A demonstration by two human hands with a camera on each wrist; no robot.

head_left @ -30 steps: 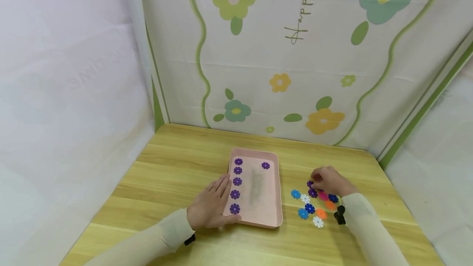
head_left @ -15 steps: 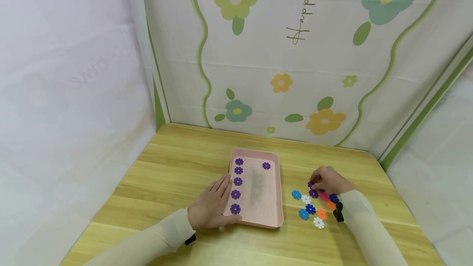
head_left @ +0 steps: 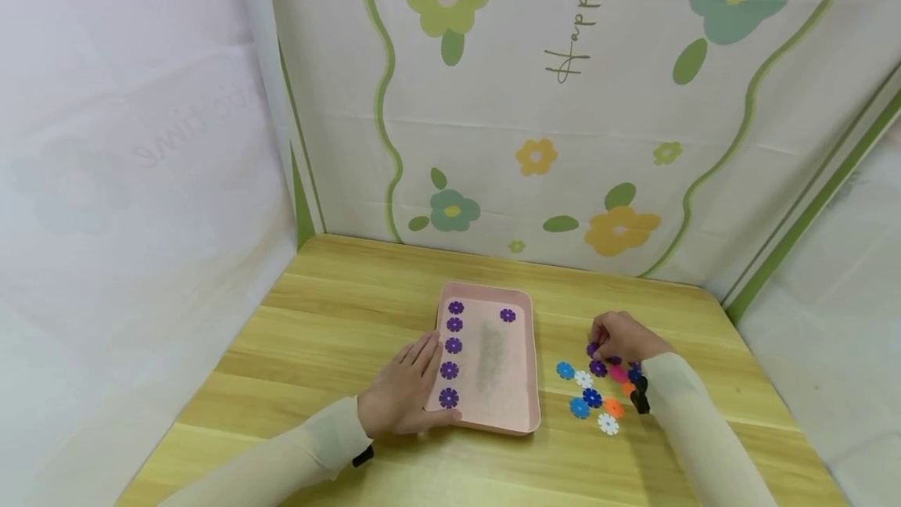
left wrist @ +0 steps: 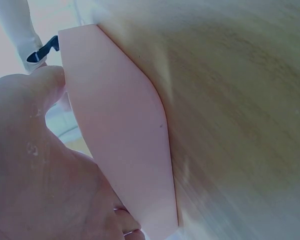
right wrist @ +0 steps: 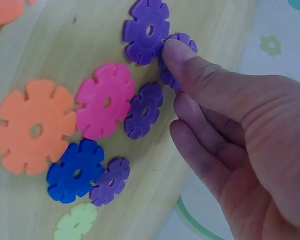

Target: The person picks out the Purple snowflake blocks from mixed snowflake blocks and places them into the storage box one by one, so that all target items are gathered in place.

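My left hand (head_left: 400, 397) rests on the left rim of a pink tray (head_left: 533, 382), fingers straight and thumb at the near corner. The tray's outer wall (left wrist: 120, 130) fills much of the left wrist view. Inside the tray, purple notched plastic discs (head_left: 449, 371) form a column along the left side, and one more purple disc (head_left: 507, 315) lies at the far right. In the right wrist view my right hand (right wrist: 240, 120) pinches a purple snowflake disc (right wrist: 189, 42) between thumb and finger, partly hidden by the thumb. Another purple disc (right wrist: 146, 31) lies right beside it.
Right of the tray lie loose discs: a pink disc (right wrist: 105, 100), an orange disc (right wrist: 50, 142), a dark blue disc (right wrist: 76, 171), light blue discs (head_left: 579, 408), white discs (head_left: 608, 423) and a pale green disc (right wrist: 76, 222). A flower-printed cloth (head_left: 493, 100) stands behind the wooden table (head_left: 338, 303).
My right hand has shifted slightly up and away at the discs, uncovering a little more of the purple ones beneath it. The left hand and the tray have stayed in place.
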